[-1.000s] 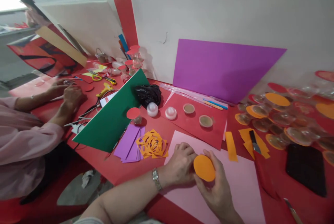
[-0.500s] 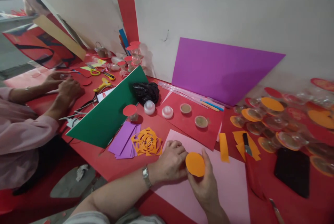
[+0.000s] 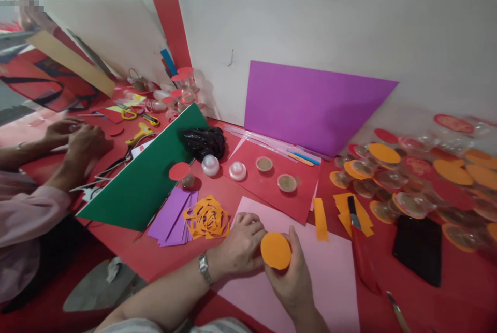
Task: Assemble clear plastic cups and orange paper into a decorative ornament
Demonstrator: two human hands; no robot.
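A long white board [image 3: 330, 27] stands along the back of the red-covered table [image 3: 462, 286], with a purple sheet [image 3: 306, 105] leaning against it. A green board [image 3: 143, 177] stands tilted on its edge between the person and a co-worker's hands [image 3: 85, 141]. A pink sheet [image 3: 330, 281] lies flat below the person's hands, and beyond it is a red sheet [image 3: 267, 190].

The right hand [image 3: 293, 276] is partly closed, thumb and fingers curved about the rim of an orange disc [image 3: 275, 251], which is held above the pink sheet, its flat face showing. The left hand [image 3: 243, 245] is beside the disc, back upward, fingers bent; whether it grips anything cannot be told, as its palm side is hidden.

To the left of the pink sheet are purple strips [image 3: 174, 219], next to orange cut-out scraps [image 3: 206, 217]. Near the green board's far end sits a black plastic bag [image 3: 205, 142]. Smaller are two shallow round cups [image 3: 287, 183] on the red sheet and, smallest, a wristwatch [image 3: 205, 269] on the left wrist.
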